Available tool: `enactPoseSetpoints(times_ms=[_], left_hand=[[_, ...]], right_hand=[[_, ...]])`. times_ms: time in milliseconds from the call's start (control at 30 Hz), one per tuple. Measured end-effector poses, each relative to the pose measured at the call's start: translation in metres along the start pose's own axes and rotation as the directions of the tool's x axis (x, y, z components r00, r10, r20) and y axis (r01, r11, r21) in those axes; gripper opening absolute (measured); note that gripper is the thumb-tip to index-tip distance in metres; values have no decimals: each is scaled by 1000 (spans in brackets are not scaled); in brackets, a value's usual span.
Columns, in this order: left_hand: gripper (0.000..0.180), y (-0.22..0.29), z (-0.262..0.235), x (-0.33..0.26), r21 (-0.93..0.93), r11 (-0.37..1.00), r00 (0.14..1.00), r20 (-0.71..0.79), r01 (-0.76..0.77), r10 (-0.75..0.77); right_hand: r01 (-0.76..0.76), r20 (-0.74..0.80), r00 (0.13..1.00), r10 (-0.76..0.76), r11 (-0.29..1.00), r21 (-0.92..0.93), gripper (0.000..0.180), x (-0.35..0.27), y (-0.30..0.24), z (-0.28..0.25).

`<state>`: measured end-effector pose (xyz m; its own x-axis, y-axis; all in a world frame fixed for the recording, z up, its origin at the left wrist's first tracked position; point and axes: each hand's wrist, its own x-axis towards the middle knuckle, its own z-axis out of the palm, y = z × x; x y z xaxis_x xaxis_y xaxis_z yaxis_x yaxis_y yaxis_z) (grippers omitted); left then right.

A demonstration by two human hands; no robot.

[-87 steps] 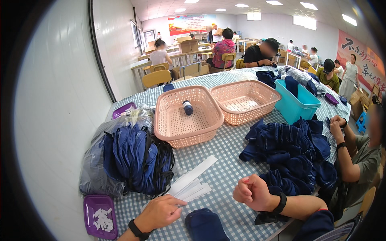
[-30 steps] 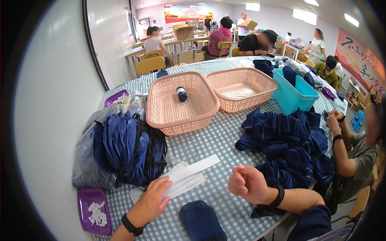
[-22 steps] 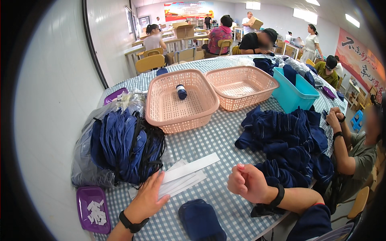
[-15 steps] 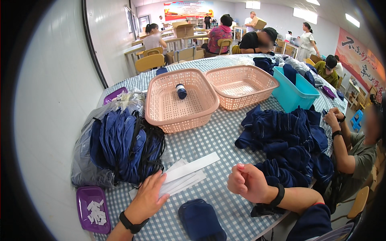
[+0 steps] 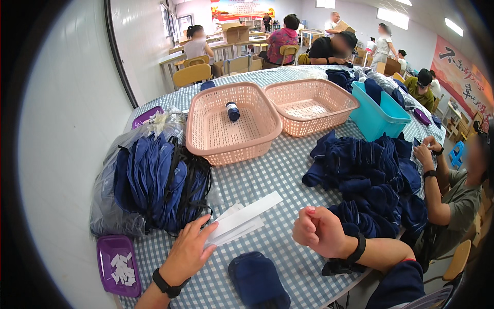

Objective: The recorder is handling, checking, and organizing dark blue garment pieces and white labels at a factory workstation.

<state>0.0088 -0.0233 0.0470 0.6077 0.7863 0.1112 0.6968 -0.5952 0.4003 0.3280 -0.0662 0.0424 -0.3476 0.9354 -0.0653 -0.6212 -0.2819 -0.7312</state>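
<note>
My left hand [image 5: 189, 251] rests at the near end of a fanned stack of white paper strips [image 5: 249, 213], fingers stretched and thumb apart. My right hand [image 5: 320, 233] hovers to the right of the strips with its fingers curled in; a red spot shows at a fingertip. Whatever may be inside the curl is hidden. Between my forearms, near the table edge, lies a folded dark blue cloth piece [image 5: 258, 280]. A bundle of blue fabric pieces with black straps [image 5: 159, 183] sits just beyond my left hand. Right of centre spreads a heap of dark blue cloth [image 5: 365, 175].
Beyond are two pink baskets [image 5: 234, 149] [image 5: 314, 123], one holding a small dark roll [image 5: 232, 111], and a turquoise bin [image 5: 378, 121]. A purple tray [image 5: 105, 273] with white slips stands at left. A co-worker's hands [image 5: 428, 150] work at right. Checked cloth covers the table [image 5: 242, 180].
The view has shifted slightly. Both hands keep almost the same pose, the left still on the paper strips. In the background, a standing person in light clothing has moved left.
</note>
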Motion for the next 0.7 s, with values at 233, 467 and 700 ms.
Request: enactPoseSetpoints(times_ms=[233, 467, 700], left_hand=[[58, -6, 3, -1, 18, 1000, 1000, 24, 16, -16], [52, -8, 5, 0, -21, 1000, 1000, 1, 21, -21], [45, -7, 5, -3, -44, 999, 1000, 6, 23, -23]], right_hand=[[9, 5, 1000, -9, 1000, -2, 45, 0, 1, -1], [33, 52, 998, -33, 999, 12, 43, 0, 2, -5], [2, -10, 1000, -2, 1000, -14, 45, -3, 2, 0]])
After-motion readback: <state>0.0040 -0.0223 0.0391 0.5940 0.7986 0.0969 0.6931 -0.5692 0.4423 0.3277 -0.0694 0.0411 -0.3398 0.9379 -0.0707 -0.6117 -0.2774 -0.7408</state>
